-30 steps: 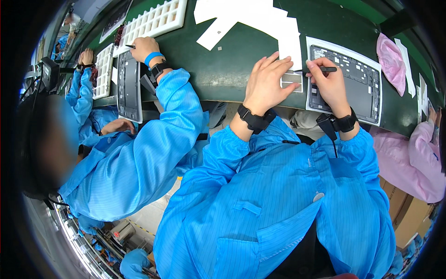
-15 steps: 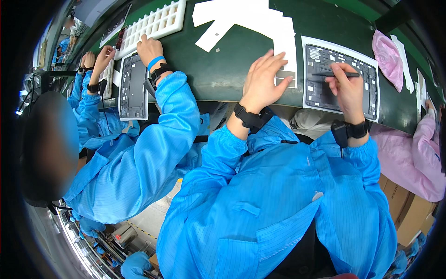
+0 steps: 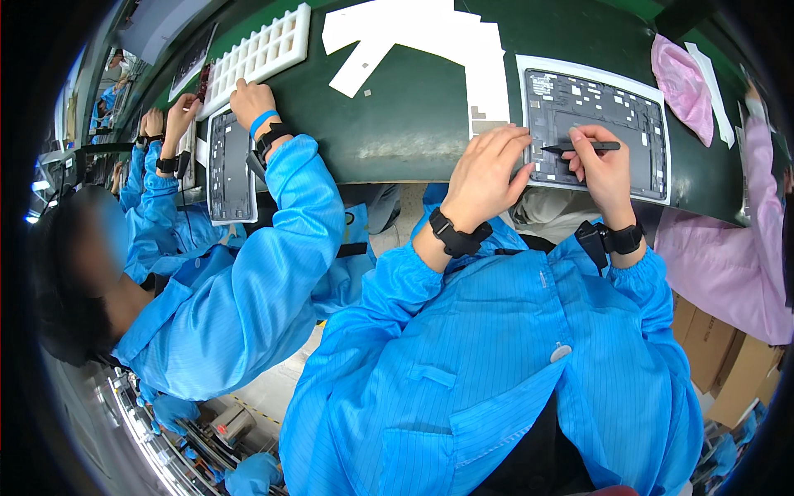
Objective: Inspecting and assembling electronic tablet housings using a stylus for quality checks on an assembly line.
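Note:
A dark grey flat device housing (image 3: 579,124), dotted with small white patches, lies on a white sheet (image 3: 668,107) in front of me. In the fingers of my right hand (image 3: 604,169) are slim black tweezers (image 3: 608,146), held above the housing. Their tip points left, at the housing's lower left part. My left hand (image 3: 490,175) rests at the left edge of the housing with its fingers stretched out; nothing shows in it. Just beyond its fingertips, white paper strips (image 3: 488,78) with small grey pieces lie on the green table.
To my left, a co-worker's hand (image 3: 252,106) is by a second dark housing (image 3: 231,165) and a white compartment tray (image 3: 263,54). A pink cloth (image 3: 682,87) lies at the right, near a pink sleeve (image 3: 765,190). The table's near edge (image 3: 397,175) runs before me.
My left hand has moved right and nearer, from the paper strips to the housing's left edge. The tweezers have shifted down and left toward the housing's lower left. The whole view has shifted slightly.

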Available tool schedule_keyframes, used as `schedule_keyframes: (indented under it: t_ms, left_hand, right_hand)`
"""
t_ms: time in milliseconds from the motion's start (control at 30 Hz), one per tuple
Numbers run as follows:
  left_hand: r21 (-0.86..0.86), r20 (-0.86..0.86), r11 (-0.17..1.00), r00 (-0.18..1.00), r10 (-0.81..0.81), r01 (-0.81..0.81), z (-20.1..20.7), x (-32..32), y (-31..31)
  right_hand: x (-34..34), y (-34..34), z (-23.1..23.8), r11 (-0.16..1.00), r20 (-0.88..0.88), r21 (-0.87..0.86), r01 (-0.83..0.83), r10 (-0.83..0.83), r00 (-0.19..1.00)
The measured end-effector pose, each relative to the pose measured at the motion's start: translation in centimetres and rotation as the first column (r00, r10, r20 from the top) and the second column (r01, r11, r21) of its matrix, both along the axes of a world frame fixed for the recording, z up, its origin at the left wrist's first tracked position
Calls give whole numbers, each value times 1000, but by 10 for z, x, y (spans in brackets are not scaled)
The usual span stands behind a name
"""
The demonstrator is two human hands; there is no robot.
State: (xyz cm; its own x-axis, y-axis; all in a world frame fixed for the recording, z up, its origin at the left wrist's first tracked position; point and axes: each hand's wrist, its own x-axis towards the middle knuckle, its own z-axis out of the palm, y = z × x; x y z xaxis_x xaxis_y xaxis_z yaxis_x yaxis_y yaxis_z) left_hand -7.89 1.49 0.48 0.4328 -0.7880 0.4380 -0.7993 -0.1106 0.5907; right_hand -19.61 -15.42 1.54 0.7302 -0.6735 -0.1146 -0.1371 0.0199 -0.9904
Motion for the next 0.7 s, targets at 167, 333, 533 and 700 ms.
schedule_keyframes:
  t_ms: [167,333,533,700]
  left_hand:
    - [10,13,1000,1000,-9,9,-2,0,-2]
    - [14,42,1000,999,-17,16,-1,-1,-2]
    - [19,62,1000,998,-11,10,-3,-1,-1]
    - [133,229,991,973,-42,11,6,-7,-1]
  right_hand:
    - [-1,2,-1,1000,-10,-11,-6,6,1000]
    - [-1,6,2,1000,-26,-9,24,-24,999]
    - [-1,5,0,1000,-25,-21,14,-14,1000]
    - [0,6,3,999,-44,-34,3,-4,999]
